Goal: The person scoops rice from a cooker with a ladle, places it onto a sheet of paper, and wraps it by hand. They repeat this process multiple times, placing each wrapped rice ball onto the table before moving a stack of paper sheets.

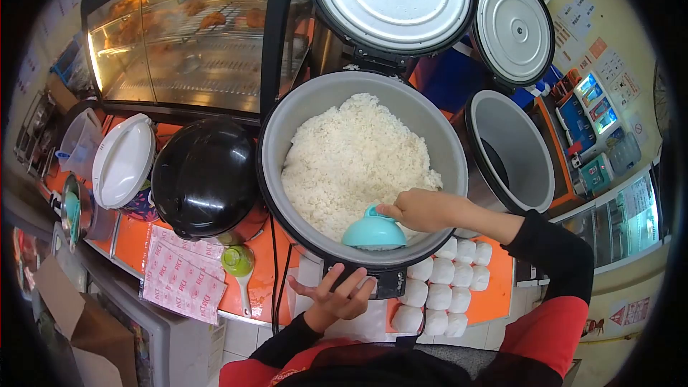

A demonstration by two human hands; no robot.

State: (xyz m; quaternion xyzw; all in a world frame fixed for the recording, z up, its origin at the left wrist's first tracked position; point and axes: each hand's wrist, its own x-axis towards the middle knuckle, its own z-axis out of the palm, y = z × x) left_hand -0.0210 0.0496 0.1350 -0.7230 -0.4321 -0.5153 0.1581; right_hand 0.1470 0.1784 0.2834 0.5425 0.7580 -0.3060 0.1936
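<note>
My right hand (424, 210) is closed on the handle of a turquoise cup (375, 233), which is tipped mouth-down at the near inner side of a large rice cooker (274, 147). Cooked white rice (358, 154) is heaped in the pot, highest toward the back. At the cooker's front, beside its control panel, my left hand (335, 297) has its fingers spread and holds nothing. How much rice the cup contains is hidden. To the right of the panel sit rows of white wrapped portions (439, 295) on the orange counter.
A second cooker (512, 140) stands open at right; both lids (398, 0) are raised. Left are a black-lidded cooker (206, 175), printed "RICE" sheets (183, 276), a green-topped container (237, 261) and a white paddle (244, 294). Behind is a glass food warmer (193, 43). Black cords (277, 283) cross the counter.
</note>
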